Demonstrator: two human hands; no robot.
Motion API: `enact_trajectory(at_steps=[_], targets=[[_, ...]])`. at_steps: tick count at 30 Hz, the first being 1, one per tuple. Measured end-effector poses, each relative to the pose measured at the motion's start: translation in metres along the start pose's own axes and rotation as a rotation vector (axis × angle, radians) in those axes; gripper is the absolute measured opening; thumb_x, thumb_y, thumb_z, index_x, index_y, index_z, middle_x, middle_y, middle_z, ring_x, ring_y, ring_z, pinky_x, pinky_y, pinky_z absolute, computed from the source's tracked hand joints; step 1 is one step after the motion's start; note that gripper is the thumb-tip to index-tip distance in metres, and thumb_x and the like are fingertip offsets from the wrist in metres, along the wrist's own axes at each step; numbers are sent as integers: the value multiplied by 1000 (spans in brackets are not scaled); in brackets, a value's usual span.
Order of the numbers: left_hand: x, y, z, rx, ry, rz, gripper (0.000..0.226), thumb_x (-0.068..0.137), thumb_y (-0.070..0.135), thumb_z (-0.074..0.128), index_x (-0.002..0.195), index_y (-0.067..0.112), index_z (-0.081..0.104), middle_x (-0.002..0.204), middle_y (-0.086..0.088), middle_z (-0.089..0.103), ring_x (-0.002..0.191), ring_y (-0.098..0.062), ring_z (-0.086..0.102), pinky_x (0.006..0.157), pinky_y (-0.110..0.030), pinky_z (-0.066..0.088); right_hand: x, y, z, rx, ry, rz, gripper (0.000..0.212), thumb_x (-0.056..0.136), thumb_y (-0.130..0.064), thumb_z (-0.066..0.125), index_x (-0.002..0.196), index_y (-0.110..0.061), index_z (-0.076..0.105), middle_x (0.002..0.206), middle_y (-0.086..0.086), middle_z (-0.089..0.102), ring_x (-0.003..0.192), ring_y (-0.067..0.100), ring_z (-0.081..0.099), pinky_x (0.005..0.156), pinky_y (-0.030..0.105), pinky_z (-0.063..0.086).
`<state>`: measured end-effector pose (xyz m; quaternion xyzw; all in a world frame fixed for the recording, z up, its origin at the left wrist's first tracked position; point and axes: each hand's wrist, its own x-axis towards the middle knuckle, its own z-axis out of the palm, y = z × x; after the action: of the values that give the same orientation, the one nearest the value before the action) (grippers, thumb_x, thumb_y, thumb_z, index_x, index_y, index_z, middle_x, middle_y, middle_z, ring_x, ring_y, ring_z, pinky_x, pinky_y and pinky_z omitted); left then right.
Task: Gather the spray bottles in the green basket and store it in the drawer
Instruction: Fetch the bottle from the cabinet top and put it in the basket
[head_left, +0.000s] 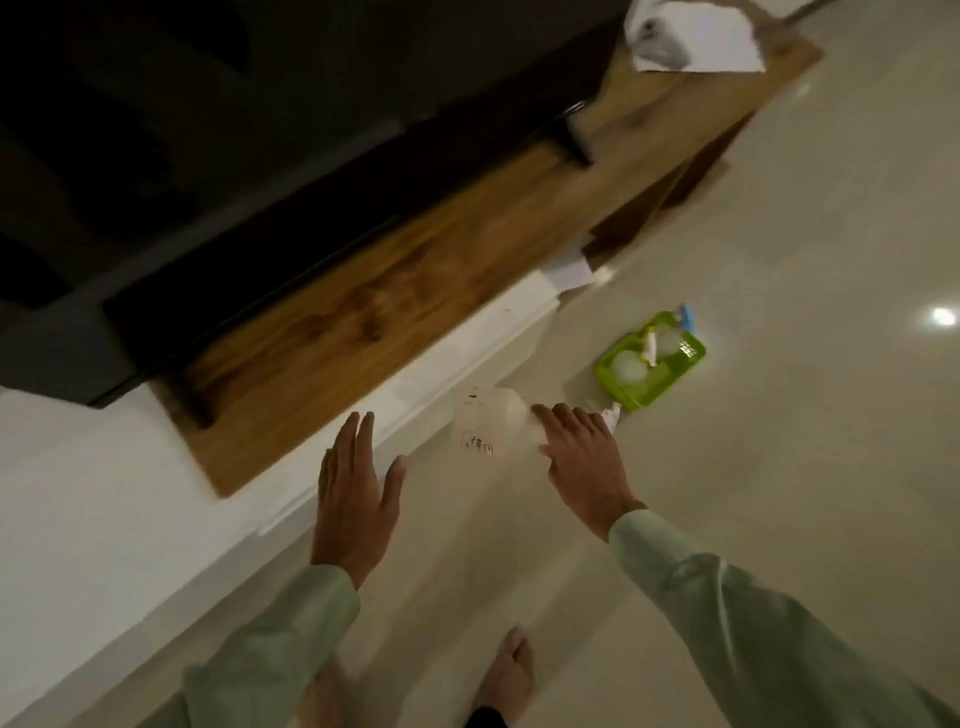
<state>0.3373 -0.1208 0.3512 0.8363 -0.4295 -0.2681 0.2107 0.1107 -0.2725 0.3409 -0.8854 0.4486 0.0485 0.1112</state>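
Bottles, pale plastic sprayers, already lie in green slatted basket on floor, right. Right hand splayed at translucent spray bottle, grip unclear; left hand empty, spread. Drawer storage pending.

Whole frame motion-blurred. Green basket on the floor holds pale rounded shapes, probably spray bottles; count and nozzles not readable. Just left of the basket, a translucent bottle smeared by blur, its printed label illegible; the right hand covers its near side, contact unclear. Far above the basket, a white object on the wooden cabinet is cut by the top edge, unidentifiable. Below the basket, bare feet cropped by the bottom edge.
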Motion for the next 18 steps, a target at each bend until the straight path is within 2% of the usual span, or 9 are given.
enact_trajectory(at_steps=[5,8,10,14,18], targets=[[30,113,84,17,-115,135,63,102,49,34,158,27,14,168,1,12,154,-18,14,127,-46,15,-27,135,-14,-46,-133,163,67,69,-7,69,134,-11,53,110,8,61,98,31,57,89,40,44],[54,165,132,32,-167,182,63,102,49,35,158,26,15,168,0,14,153,-19,18,125,-48,20,-28,203,-14,-56,-176,231,68,68,-5,62,135,-9,52,108,9,59,97,32,54,91,40,42],[75,190,162,51,-189,208,63,102,48,36,158,24,17,168,-1,15,152,-21,19,124,-48,22,-20,242,-12,-70,-188,260,67,70,-5,59,136,-9,50,110,9,58,99,32,53,92,40,41],[125,236,230,74,-230,213,64,103,44,39,158,21,18,168,-3,15,153,-20,18,126,-41,15,10,323,1,-73,-257,302,67,75,-7,55,141,-12,42,115,5,54,103,29,49,95,37,37],[178,266,292,64,-253,177,64,102,44,40,158,20,19,166,-4,18,152,-20,21,125,-42,19,52,393,29,-101,-325,298,68,76,-5,52,142,-11,39,114,5,52,101,28,48,94,37,36]])
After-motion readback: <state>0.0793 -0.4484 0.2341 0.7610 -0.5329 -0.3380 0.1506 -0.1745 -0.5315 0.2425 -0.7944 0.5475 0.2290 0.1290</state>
